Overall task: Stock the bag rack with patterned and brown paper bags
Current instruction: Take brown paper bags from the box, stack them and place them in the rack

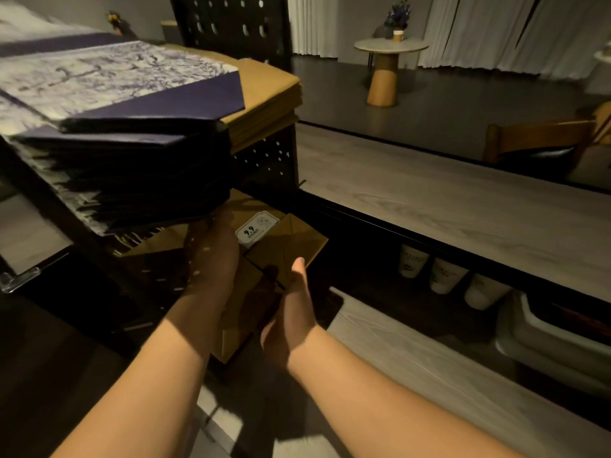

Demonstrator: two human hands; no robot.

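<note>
A small white price tag (257,228) lies on the brown paper bags (284,246) on the lower shelf of the rack, and it reads "9.9" in bold black digits. There is finer print under the number, too small to read. The paper cups (446,274) under the table carry dark lettering, also too blurred to read.

We see a small round table (391,47) on a cone-shaped base at the far side of the room, with a vase of purple flowers (397,15) and a cup (398,36) on top. White curtains (489,31) hang behind it. Nearer us runs a long pale wooden counter (446,200); under it stand three paper cups (444,276). A wooden chair (542,143) sits at right.
</note>
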